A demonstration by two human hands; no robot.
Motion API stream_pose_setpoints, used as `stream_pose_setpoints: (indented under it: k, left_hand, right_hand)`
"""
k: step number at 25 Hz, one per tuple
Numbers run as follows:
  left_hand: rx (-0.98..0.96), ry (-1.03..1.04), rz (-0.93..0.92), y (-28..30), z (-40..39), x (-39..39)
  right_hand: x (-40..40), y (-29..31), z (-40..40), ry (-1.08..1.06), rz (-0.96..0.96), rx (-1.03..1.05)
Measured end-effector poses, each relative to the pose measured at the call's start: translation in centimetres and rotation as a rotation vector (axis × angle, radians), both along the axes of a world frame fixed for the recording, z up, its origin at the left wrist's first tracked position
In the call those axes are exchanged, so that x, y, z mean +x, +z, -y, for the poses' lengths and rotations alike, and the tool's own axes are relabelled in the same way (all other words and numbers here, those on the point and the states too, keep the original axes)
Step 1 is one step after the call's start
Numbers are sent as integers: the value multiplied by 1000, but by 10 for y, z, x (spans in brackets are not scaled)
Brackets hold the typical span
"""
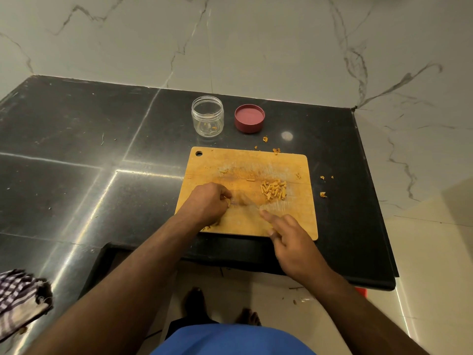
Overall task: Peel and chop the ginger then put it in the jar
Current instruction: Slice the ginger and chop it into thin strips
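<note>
On the wooden cutting board [243, 160] lies a small pile of chopped ginger [273, 190], right of centre. My left hand [207, 201] is curled over the board's left part, and its fingertips pinch a small pale ginger piece [228, 201]. My right hand [294, 242] is at the board's near edge with the index finger stretched forward. It holds a knife [273, 207], whose blade shows only as a pale blur reaching toward my left hand. The clear jar [207, 116] stands open behind the board, nearly empty.
The red lid [249, 118] lies upside down right of the jar. Ginger peel scraps [323, 194] are scattered on the black counter [102, 139] around the board's right and far sides. A checked cloth [20, 298] lies at the near left.
</note>
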State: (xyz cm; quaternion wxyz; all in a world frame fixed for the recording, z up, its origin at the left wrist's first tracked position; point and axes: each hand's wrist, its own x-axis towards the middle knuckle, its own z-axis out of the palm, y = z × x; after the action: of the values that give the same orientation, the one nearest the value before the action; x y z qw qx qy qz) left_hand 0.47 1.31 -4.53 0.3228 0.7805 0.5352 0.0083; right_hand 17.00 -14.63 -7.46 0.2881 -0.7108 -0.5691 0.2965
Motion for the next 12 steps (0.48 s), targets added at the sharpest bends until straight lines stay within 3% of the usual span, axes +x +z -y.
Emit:
stream_pose_setpoints:
  k: [3,4,7,12]
  left_hand:
    - [11,-7,0,1,1,-2]
    - [17,-6,-4,1,1,-2]
    - [23,-10,-17,2,2,-1]
    - [20,-18,-8,1,1,-4]
  right_hand:
    - [-10,8,-14,-311,-718,-107]
    - [-14,10,-22,-381,-859,-146]
    - [-20,13,-45,-410,-964,-194]
    - [-28,12,-71,-384,-880,-261]
